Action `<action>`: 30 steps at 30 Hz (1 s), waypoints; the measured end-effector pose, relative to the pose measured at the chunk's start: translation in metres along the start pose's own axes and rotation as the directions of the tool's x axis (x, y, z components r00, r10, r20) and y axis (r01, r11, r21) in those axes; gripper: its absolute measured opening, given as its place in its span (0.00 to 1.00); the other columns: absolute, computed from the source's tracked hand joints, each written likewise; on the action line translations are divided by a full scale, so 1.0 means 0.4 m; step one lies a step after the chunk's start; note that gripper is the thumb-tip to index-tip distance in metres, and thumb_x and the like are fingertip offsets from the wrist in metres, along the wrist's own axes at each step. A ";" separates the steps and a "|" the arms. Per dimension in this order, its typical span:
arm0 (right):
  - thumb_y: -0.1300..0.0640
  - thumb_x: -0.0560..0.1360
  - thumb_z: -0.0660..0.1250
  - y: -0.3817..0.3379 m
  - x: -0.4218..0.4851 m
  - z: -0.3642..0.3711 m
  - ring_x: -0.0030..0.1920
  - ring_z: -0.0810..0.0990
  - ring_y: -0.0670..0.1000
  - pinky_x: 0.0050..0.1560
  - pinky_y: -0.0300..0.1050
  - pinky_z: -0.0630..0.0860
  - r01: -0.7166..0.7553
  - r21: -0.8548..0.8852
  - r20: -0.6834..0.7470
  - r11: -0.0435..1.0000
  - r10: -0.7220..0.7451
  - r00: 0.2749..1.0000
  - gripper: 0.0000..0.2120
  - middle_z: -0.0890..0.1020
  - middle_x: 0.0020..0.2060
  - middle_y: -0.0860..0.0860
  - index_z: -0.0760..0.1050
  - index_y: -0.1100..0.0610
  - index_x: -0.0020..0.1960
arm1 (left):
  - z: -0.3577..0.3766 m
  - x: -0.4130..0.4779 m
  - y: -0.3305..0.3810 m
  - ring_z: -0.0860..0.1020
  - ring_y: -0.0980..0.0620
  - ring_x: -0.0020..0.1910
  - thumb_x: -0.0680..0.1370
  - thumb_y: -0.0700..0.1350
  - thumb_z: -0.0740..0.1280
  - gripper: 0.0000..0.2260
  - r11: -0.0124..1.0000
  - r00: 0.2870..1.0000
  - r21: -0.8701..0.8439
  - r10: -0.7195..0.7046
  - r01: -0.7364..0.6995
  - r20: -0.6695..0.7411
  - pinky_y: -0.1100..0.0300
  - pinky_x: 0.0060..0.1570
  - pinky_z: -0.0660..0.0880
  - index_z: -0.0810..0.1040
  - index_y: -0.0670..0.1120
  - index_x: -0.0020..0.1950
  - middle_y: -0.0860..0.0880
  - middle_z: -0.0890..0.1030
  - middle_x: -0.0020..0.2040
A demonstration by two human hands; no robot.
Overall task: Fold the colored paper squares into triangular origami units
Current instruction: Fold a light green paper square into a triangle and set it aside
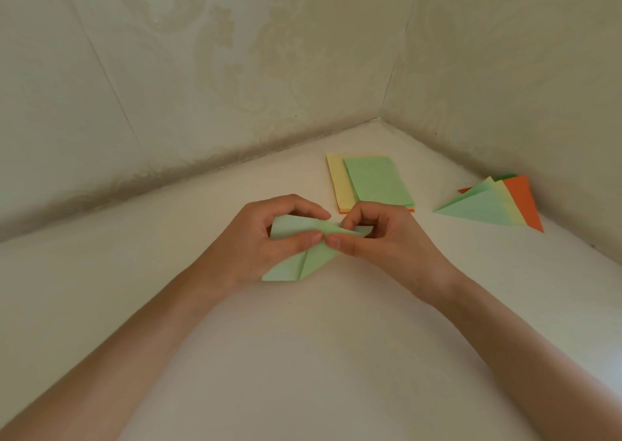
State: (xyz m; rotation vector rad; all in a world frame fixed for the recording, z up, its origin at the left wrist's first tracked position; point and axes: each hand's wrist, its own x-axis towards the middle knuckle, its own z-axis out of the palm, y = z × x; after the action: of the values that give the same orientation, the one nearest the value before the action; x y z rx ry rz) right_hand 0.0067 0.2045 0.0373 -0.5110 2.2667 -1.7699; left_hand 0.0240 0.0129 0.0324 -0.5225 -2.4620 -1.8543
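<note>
The green sheet point(304, 264) is just on the near side of the stack point(373, 181), with its long axis about left to right. The left hand point(266, 238) and the right hand point(383, 238) both pinch it, thumbs almost touching at its middle.

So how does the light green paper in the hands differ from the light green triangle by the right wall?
The light green paper is mid-fold, irregular, pinched by left hand and right hand; the light green triangle lies flat, untouched, a clean triangle atop a fanned pile. Both share the same green.
</note>
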 end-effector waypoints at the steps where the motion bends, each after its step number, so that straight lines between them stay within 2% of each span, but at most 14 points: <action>1: 0.56 0.69 0.75 -0.001 -0.001 0.000 0.34 0.64 0.53 0.34 0.46 0.59 -0.001 -0.002 0.000 1.000 0.001 1.000 0.08 0.72 0.33 0.57 0.76 0.54 0.35 | 0.000 0.001 -0.001 0.79 0.61 0.43 0.70 0.47 0.72 0.08 1.000 1.000 0.015 0.006 -0.006 0.001 0.68 0.42 0.73 0.81 0.56 0.48 0.60 0.82 0.44; 8: 0.60 0.69 0.74 -0.005 -0.002 0.002 0.35 0.67 0.53 0.37 0.49 0.64 0.016 -0.003 -0.046 1.000 -0.016 0.999 0.09 0.73 0.33 0.56 0.73 0.57 0.39 | 0.003 0.000 -0.002 0.80 0.57 0.45 0.69 0.48 0.71 0.08 1.000 1.000 -0.023 -0.008 0.009 0.008 0.61 0.44 0.76 0.82 0.58 0.47 0.57 0.83 0.45; 12: 0.64 0.70 0.72 -0.008 0.001 0.000 0.33 0.74 0.48 0.36 0.42 0.71 0.002 0.075 -0.059 0.997 0.002 0.998 0.10 0.77 0.31 0.48 0.73 0.56 0.48 | 0.003 0.003 -0.002 0.79 0.58 0.42 0.69 0.48 0.73 0.06 0.998 0.996 -0.053 -0.018 0.014 -0.089 0.63 0.41 0.74 0.83 0.57 0.44 0.56 0.83 0.43; 14: 0.64 0.72 0.69 -0.011 0.004 -0.006 0.33 0.77 0.47 0.35 0.40 0.72 -0.017 0.131 -0.062 0.991 0.025 0.998 0.09 0.80 0.31 0.49 0.75 0.57 0.51 | -0.002 0.005 0.001 0.79 0.59 0.42 0.69 0.46 0.74 0.04 0.993 0.988 -0.119 -0.024 0.005 -0.156 0.66 0.42 0.74 0.84 0.54 0.42 0.55 0.83 0.43; 17: 0.63 0.74 0.67 -0.014 0.005 -0.016 0.33 0.78 0.47 0.34 0.38 0.72 -0.043 0.222 -0.032 0.974 0.052 0.998 0.03 0.82 0.35 0.53 0.76 0.62 0.46 | -0.005 0.006 0.006 0.79 0.59 0.42 0.68 0.45 0.71 0.06 0.988 0.981 -0.157 -0.016 -0.015 -0.194 0.68 0.42 0.74 0.84 0.53 0.43 0.55 0.83 0.42; 20: 0.63 0.74 0.66 -0.017 0.005 -0.014 0.34 0.78 0.47 0.34 0.37 0.73 -0.039 0.261 -0.037 0.965 0.051 0.998 0.03 0.82 0.35 0.53 0.77 0.63 0.43 | -0.002 0.005 0.007 0.79 0.60 0.44 0.69 0.45 0.71 0.07 0.989 0.979 -0.147 0.003 -0.033 -0.202 0.68 0.43 0.74 0.84 0.54 0.44 0.57 0.83 0.43; 24: 0.62 0.75 0.65 -0.019 0.003 -0.009 0.33 0.79 0.48 0.33 0.37 0.74 0.003 0.279 -0.095 0.960 0.025 0.995 0.04 0.82 0.34 0.53 0.77 0.62 0.44 | 0.000 0.004 0.005 0.78 0.60 0.46 0.71 0.44 0.70 0.09 0.995 0.976 -0.088 0.035 -0.055 -0.213 0.69 0.47 0.71 0.83 0.53 0.49 0.57 0.83 0.44; 30: 0.66 0.75 0.65 -0.021 0.001 -0.002 0.32 0.80 0.48 0.32 0.37 0.74 0.029 0.255 -0.157 0.966 0.012 0.987 0.03 0.82 0.30 0.50 0.78 0.62 0.44 | 0.002 0.005 -0.003 0.78 0.56 0.45 0.71 0.42 0.70 0.07 0.996 0.978 -0.066 0.052 -0.066 -0.201 0.66 0.47 0.70 0.83 0.50 0.48 0.52 0.82 0.42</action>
State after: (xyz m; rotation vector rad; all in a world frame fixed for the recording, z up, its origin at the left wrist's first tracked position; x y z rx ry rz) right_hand 0.0070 0.2033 0.0457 -0.3409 2.0862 -2.1369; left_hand 0.0220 0.0140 0.0315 -0.3853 -2.2355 -1.8780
